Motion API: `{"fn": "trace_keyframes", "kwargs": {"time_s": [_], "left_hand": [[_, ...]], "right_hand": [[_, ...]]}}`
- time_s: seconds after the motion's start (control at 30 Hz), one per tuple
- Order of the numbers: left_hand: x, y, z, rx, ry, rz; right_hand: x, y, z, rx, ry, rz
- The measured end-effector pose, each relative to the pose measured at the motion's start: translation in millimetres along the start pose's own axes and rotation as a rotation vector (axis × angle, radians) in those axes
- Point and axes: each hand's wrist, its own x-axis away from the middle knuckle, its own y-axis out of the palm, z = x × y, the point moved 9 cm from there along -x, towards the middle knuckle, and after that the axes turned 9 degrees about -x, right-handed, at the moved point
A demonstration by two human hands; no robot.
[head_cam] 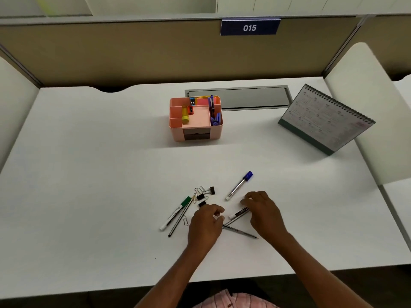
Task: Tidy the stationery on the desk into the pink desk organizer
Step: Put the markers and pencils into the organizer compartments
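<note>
Left hand (205, 221) is curled, fingertips drawn together just short of a binder clip (202, 204); whether anything is pinched cannot be told. Right hand (263, 211) is laid, fingers bent, over the dark end of a marker (238, 214); a grip cannot be confirmed. Both are found well in front of the organizer (175, 130), slightly to its right. Marker's long axis is slanted, dark end angled toward the organizer's right side; it is likely reached soonest from the right. Organizer: a yellow stick (185, 116) is held in a left slot, purple pens (211, 104) in the right slot.
</note>
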Motion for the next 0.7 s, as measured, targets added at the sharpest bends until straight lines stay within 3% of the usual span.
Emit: {"fn": "trace_keyframes", "kwargs": {"time_s": [0.37, 0.53, 0.7], "left_hand": [[-4.5, 0.3, 14.1, -0.012, 0.024, 0.011], [-10.9, -6.1, 28.7, 0.052, 0.11, 0.057], [-23.8, -12.3, 42.6, 0.1, 0.235, 0.02]], "right_hand": [[-4.1, -2.8, -1.3, 0.221, -0.144, -0.067], [-10.0, -15.5, -16.0, 0.104, -0.162, -0.035], [-22.6, -20.1, -51.0, -0.086, -0.239, -0.126]]}}
